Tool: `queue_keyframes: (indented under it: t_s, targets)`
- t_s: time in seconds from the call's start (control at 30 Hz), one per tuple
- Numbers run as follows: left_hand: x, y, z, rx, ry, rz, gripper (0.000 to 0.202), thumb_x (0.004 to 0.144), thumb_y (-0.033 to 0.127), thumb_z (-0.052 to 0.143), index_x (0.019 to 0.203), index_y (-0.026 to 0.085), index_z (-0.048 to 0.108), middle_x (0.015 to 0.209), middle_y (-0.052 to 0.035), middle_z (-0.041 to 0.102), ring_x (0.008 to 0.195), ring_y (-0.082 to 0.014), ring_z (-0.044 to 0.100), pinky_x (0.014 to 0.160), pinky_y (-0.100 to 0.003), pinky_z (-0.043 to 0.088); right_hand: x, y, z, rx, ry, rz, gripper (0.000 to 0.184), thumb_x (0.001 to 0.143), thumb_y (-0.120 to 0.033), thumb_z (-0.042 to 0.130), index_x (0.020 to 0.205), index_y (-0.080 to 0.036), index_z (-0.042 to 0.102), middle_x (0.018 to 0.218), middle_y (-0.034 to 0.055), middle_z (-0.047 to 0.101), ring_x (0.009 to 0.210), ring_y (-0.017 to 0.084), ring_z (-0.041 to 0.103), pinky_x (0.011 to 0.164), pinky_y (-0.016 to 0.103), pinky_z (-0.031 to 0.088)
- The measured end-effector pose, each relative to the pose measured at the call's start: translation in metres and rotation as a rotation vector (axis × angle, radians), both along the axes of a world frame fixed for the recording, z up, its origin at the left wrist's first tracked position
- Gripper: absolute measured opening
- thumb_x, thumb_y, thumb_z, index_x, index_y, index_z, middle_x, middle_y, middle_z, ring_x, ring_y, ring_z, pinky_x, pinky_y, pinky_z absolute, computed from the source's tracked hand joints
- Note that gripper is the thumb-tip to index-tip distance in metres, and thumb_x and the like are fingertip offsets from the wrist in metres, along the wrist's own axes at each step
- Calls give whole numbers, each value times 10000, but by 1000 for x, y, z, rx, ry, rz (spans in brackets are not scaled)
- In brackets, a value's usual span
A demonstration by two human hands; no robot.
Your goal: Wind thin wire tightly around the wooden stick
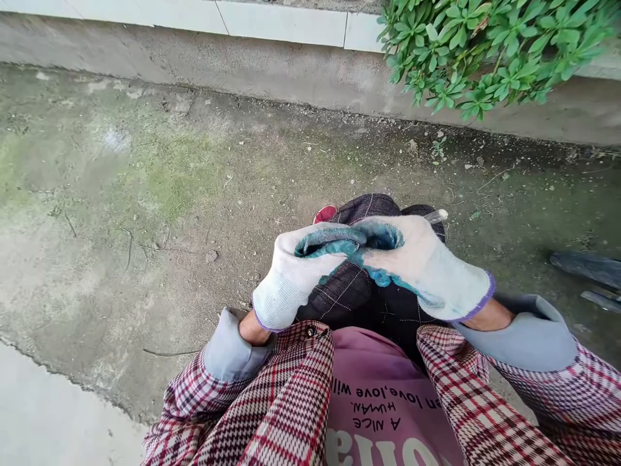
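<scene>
Both hands wear white knit gloves with teal-coated palms and purple cuff edges. My left hand (310, 262) is closed, thumb against fingers, its fingertips meeting those of the other hand over my lap. My right hand (412, 259) is curled closed too. Behind it juts the pale, rounded end of a thin rod (439, 216), apparently held in that hand; the rest of the rod is hidden by the glove. Whatever lies between the left fingers cannot be made out.
Below are my dark checked trousers (334, 294) and a red shoe tip (325, 213). Mossy bare ground (169, 181) runs to a low wall (291, 71) with white tiles on top. A green shrub (485, 52) overhangs it. At right lie a dark shoe-like object (587, 266) and a grey piece (601, 301).
</scene>
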State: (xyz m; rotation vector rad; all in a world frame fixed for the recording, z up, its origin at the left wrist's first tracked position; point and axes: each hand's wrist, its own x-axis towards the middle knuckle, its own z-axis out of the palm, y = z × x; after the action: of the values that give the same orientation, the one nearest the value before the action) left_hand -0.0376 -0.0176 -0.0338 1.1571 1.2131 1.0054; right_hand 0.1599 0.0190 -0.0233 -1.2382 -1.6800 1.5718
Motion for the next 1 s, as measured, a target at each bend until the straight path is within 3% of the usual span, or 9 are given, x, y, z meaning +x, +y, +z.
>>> queue_keyframes:
  t_s: [0.1, 0.2, 0.33, 0.43, 0.5, 0.57, 0.67, 0.77, 1.0]
  targets:
    - [-1, -1, -3, 30, 31, 7, 144, 911, 259, 868, 1036, 195, 898, 1067, -67, 885, 1010, -250, 849, 942, -321, 705, -2, 1, 8, -246, 80, 33, 374, 803, -223, 797, 1175, -204, 767, 685, -43, 719, 498, 153, 627, 457, 274, 513]
    - [0, -3, -3, 39, 62, -1, 146, 934, 236, 823, 1054, 199, 895, 1079, -57, 884, 1033, -244, 845, 991, -338, 698, -5, 2, 11, -348, 123, 133, 356, 829, -211, 768, 1185, -220, 755, 708, -38, 745, 492, 152, 634, 465, 279, 538]
    - [1, -2, 3, -27, 2, -53, 160, 919, 281, 852, 1043, 189, 895, 1072, -65, 883, 1054, -250, 843, 990, -322, 696, -4, 4, 3, -171, 109, 96, 115, 783, -233, 791, 889, -233, 747, 788, -6, 766, 703, 177, 707, 639, 292, 599]
    - [0, 1, 6, -50, -21, -61, 192, 901, 310, 879, 1042, 181, 895, 1074, -74, 884, 1054, -261, 842, 951, -318, 706, 1, 4, 1, -109, -3, 39, 96, 811, -248, 753, 756, -225, 678, 656, -27, 670, 582, 144, 627, 516, 255, 508]
    - [0, 2, 5, -49, -32, -65, 181, 900, 305, 878, 1033, 183, 894, 1071, -73, 885, 1040, -259, 843, 940, -318, 707, 4, 3, 3, -135, -25, 41, 121, 839, -265, 735, 753, -225, 660, 581, -47, 608, 476, 121, 555, 432, 234, 429]
    - [-1, 2, 3, -42, -50, -59, 143, 900, 270, 868, 1018, 192, 892, 1064, -65, 885, 1028, -245, 843, 928, -302, 701, 4, 2, 6, -153, -7, 23, 110, 860, -276, 726, 783, -225, 666, 572, -47, 610, 459, 126, 563, 427, 239, 446]
    - [0, 3, -1, -19, -65, 15, 114, 891, 218, 855, 1002, 207, 877, 1029, -47, 882, 975, -214, 836, 879, -271, 689, 2, -1, 8, -14, 20, -51, 45, 871, -264, 723, 856, -222, 728, 733, 2, 739, 672, 186, 723, 632, 304, 614]
    - [2, 3, -4, 5, -47, 100, 95, 849, 240, 890, 918, 208, 833, 910, -27, 854, 854, -185, 805, 813, -257, 673, 2, -3, 9, 140, -18, -86, 114, 894, -265, 737, 990, -255, 798, 980, 27, 831, 941, 241, 801, 887, 386, 663]
    - [-1, 1, 4, -72, 21, 26, 138, 847, 306, 868, 865, 180, 814, 864, -42, 826, 817, -197, 780, 752, -272, 654, 14, -7, 17, 267, -181, -25, 134, 920, -241, 762, 1006, -321, 827, 989, -2, 844, 944, 272, 818, 882, 422, 670]
